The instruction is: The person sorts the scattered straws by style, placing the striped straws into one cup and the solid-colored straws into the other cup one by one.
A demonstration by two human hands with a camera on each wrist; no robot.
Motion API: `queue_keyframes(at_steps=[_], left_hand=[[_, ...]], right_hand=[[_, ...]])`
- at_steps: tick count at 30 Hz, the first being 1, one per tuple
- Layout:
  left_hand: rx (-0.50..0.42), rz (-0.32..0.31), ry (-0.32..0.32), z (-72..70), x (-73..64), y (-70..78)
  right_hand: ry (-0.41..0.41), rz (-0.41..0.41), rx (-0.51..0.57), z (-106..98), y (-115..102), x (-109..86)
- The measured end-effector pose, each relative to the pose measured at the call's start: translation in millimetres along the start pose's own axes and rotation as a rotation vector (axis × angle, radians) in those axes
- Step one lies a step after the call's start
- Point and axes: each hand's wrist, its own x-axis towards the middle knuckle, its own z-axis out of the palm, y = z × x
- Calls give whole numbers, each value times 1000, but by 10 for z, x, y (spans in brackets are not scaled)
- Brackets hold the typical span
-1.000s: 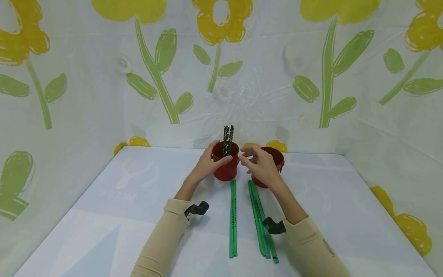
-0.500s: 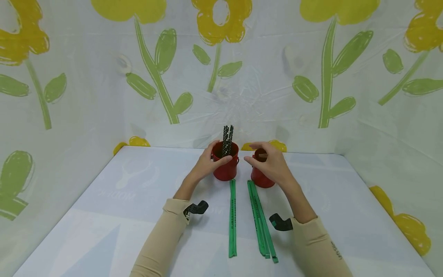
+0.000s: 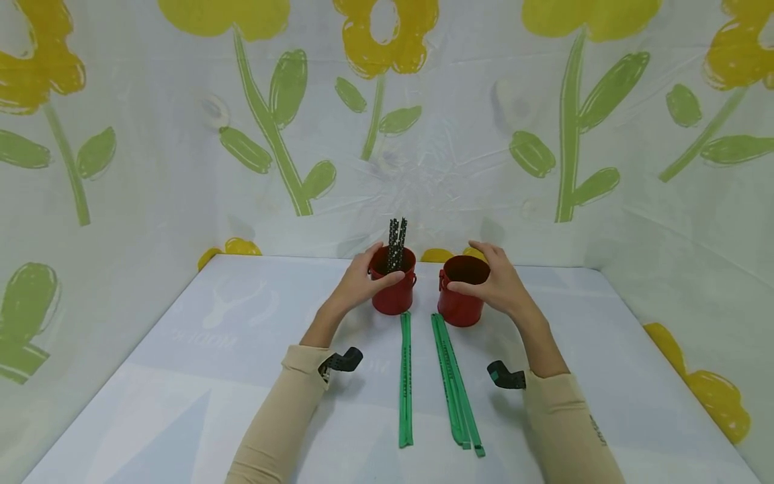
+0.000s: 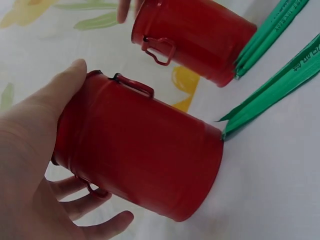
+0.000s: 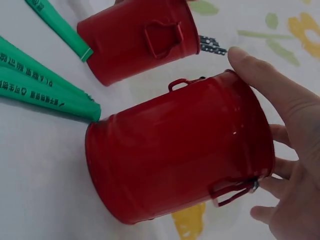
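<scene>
Two red metal buckets with small side handles stand upright on the table. My left hand (image 3: 355,282) holds the left bucket (image 3: 393,299) near its rim, thumb in front and fingers round the far side. Several black straws with white dots (image 3: 396,245) stick up out of this bucket. My right hand (image 3: 500,282) is round the rim of the right bucket (image 3: 461,310), its thumb at the rim and its fingers behind, partly hidden in the right wrist view. No straws show above this bucket. In the left wrist view, the left bucket (image 4: 145,150) fills the middle.
One green paper-wrapped strip (image 3: 406,383) lies lengthwise below the left bucket. A few more green strips (image 3: 455,390) lie together below the right bucket. Behind the white table (image 3: 211,376) hangs a flower-print sheet (image 3: 453,168).
My right hand has moved right, from between the buckets across the right bucket's mouth to its right side. My left hand stays at the left bucket. The green strips lie as before.
</scene>
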Motion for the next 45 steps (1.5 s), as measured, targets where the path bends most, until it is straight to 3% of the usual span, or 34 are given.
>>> queue_keyframes(at_steps=[8,14,16,21,32,40,45], left_hand=[[73,58,47,-113,-59,132],[193,180,138,-146,-92,303],[205,222,142,-148,-117,375],[187,279,46,-132,-188,508],[240,302,-165,-65,-244,648],[299,304,-278,107,-285,562],[375,252,-346,219,-358,434]], right_hand=[[-64,27,65,59,115,32],[-98,41,72,100,171,46],[-97,43,71,105,175,41],[-95,53,71,117,179,29],[-78,84,111,132,221,5],[-78,91,137,152,268,22],[-80,85,137,167,257,37]])
